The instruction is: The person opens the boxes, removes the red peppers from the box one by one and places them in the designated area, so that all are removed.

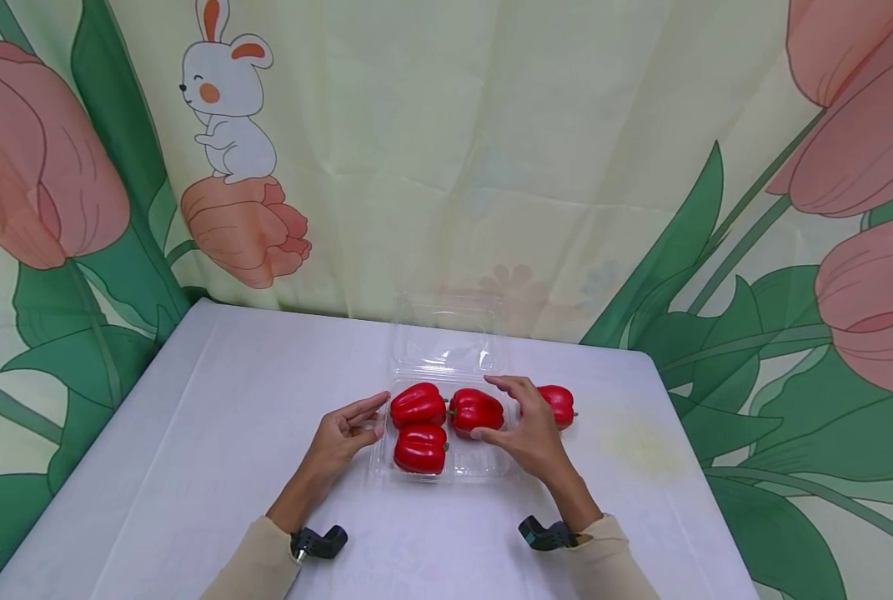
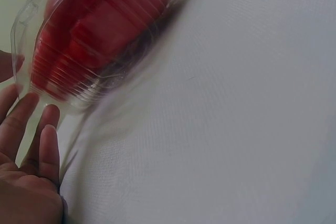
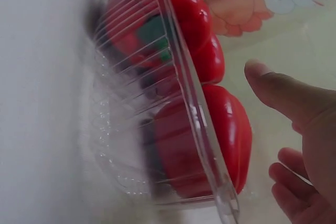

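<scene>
A clear plastic clamshell box (image 1: 479, 461) lies with its lid (image 1: 446, 337) raised at the back. Inside, two red bell peppers (image 1: 418, 405) (image 1: 420, 449) sit one behind the other on the left, and a third bell pepper (image 1: 476, 413) is at the back right. My left hand (image 1: 347, 429) has its fingertips at the box's left rim, thumb and fingers fairly straight. Over the right rim, my right hand (image 1: 529, 423) is spread around the third pepper; the right wrist view shows a gap between thumb (image 3: 283, 90) and pepper (image 3: 231, 135).
Another red bell pepper (image 1: 559, 406) lies on the white-covered table (image 1: 266, 375), just right of the box and partly behind my right hand. A printed curtain (image 1: 416, 167) hangs along the table's back edge, behind the lid.
</scene>
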`<action>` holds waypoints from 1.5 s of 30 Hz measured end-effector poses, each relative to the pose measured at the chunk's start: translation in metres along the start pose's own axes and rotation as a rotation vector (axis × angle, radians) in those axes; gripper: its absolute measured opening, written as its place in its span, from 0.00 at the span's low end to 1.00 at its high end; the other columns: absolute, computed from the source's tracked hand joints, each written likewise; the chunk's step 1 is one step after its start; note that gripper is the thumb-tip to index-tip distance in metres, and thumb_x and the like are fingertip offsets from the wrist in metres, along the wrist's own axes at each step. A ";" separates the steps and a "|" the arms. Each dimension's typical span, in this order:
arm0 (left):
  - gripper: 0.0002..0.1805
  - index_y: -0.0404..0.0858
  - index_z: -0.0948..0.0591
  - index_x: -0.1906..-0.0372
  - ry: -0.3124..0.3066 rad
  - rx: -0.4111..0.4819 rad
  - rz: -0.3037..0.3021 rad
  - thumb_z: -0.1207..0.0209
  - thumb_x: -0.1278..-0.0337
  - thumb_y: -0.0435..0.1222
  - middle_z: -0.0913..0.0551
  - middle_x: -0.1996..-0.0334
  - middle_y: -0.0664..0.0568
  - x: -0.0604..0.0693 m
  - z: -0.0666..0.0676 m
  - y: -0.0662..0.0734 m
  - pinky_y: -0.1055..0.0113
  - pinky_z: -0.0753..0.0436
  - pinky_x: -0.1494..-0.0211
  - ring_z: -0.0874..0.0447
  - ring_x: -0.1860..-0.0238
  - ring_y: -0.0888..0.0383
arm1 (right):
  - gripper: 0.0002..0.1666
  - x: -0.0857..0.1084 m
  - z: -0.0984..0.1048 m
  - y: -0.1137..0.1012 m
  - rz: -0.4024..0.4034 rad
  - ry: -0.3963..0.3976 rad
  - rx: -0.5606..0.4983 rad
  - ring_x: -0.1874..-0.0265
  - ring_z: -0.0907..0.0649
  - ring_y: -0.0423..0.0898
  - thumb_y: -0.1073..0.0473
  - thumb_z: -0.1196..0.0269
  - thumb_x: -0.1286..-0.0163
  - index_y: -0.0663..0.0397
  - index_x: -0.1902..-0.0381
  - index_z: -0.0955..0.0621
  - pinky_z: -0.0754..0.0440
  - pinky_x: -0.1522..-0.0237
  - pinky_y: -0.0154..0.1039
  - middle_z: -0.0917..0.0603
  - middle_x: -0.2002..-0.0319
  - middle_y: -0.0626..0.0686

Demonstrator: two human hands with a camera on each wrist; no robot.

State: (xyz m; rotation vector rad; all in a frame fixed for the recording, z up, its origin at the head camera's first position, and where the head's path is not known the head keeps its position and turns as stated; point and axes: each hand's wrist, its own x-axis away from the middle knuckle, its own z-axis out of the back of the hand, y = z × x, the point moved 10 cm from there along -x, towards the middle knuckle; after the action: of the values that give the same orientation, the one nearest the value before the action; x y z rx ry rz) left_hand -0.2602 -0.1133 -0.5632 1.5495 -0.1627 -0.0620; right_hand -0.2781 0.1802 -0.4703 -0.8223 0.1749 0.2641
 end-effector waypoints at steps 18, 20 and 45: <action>0.31 0.46 0.22 0.26 0.005 0.003 0.000 0.31 0.32 0.34 0.19 0.28 0.51 0.001 0.000 0.001 0.77 0.17 0.44 0.19 0.37 0.53 | 0.52 -0.003 -0.025 0.004 -0.018 -0.098 0.080 0.32 0.21 0.53 0.56 0.12 0.55 0.39 0.30 0.21 0.10 0.44 0.54 0.20 0.34 0.51; 0.31 0.46 0.22 0.26 0.005 0.000 -0.002 0.31 0.32 0.34 0.19 0.28 0.51 0.001 0.000 0.001 0.76 0.17 0.44 0.19 0.37 0.53 | 0.53 -0.003 -0.027 0.004 -0.020 -0.104 0.082 0.32 0.21 0.54 0.57 0.12 0.56 0.40 0.30 0.21 0.10 0.45 0.55 0.20 0.34 0.52; 0.30 0.46 0.21 0.26 0.007 0.005 0.004 0.32 0.32 0.32 0.19 0.28 0.52 -0.001 0.000 -0.003 0.77 0.17 0.43 0.20 0.35 0.48 | 0.52 -0.008 -0.033 0.005 -0.033 -0.129 0.134 0.33 0.21 0.56 0.61 0.12 0.57 0.43 0.31 0.20 0.10 0.47 0.57 0.19 0.36 0.54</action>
State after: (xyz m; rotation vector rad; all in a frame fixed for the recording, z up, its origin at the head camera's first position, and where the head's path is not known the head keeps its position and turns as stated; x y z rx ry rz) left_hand -0.2610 -0.1135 -0.5659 1.5541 -0.1610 -0.0531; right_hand -0.2884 0.1574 -0.4941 -0.6727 0.0570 0.2709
